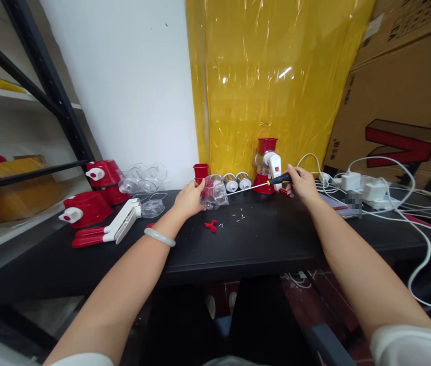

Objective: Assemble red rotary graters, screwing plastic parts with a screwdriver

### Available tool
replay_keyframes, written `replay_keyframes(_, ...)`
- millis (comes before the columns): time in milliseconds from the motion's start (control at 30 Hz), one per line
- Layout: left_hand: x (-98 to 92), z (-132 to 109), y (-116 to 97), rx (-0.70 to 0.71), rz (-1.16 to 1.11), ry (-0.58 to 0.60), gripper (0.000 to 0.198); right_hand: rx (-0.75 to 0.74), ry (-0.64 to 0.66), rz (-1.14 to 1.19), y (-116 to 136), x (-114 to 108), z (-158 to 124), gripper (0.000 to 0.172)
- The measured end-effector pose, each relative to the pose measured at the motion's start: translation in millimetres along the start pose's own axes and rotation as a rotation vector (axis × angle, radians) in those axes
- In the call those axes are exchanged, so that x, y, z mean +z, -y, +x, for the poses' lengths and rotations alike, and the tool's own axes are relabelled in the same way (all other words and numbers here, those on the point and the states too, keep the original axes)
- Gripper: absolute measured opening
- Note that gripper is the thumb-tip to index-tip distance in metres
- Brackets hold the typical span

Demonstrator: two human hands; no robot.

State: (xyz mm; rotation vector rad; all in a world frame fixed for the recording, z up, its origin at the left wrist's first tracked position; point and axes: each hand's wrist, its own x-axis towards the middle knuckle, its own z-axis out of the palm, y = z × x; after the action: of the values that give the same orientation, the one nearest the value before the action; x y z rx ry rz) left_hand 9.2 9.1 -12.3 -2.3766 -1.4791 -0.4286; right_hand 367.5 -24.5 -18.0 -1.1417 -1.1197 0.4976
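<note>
My left hand (191,197) is closed round a clear plastic housing (215,195) near the back of the black table. In my right hand (301,184) is a screwdriver (278,179) with a black and yellow handle. Its long shaft points left, and the tip reaches the right side of the housing; whether it touches a screw is too small to tell. Small screws (241,216) and red plastic wing pieces (211,225) lie in front. Just left of my right hand stands an assembled red and white rotary grater (267,162). Metal grater drums (237,181) lie between.
Red bases (92,209) with white knobs, white crank handles with red grips (110,229) and clear housings (149,178) sit at the left. White cables and chargers (371,190) crowd the right. A yellow plastic curtain (276,76) and a large carton (398,91) stand behind.
</note>
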Motion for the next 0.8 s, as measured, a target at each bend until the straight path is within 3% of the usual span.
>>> replay_keyframes(233,-0.4,-0.2,-0.5,-0.010,0.002,0.010,0.102,-0.030,0.010,0.214,-6.2,0.4,8.8,0.021)
replay_keyframes(533,-0.2,0.4,0.3,-0.008,-0.004,0.008,0.102,-0.057,0.015,-0.011,-2.6,-1.2,1.3,0.040)
replay_keyframes(700,0.6,0.2,0.8,-0.007,-0.007,0.006,0.103,-0.053,0.007,0.167,-9.2,-1.6,9.3,0.020)
replay_keyframes(800,0.3,0.0,0.9,-0.010,-0.005,0.009,0.103,-0.079,0.018,0.178,-9.7,-1.4,10.0,0.018)
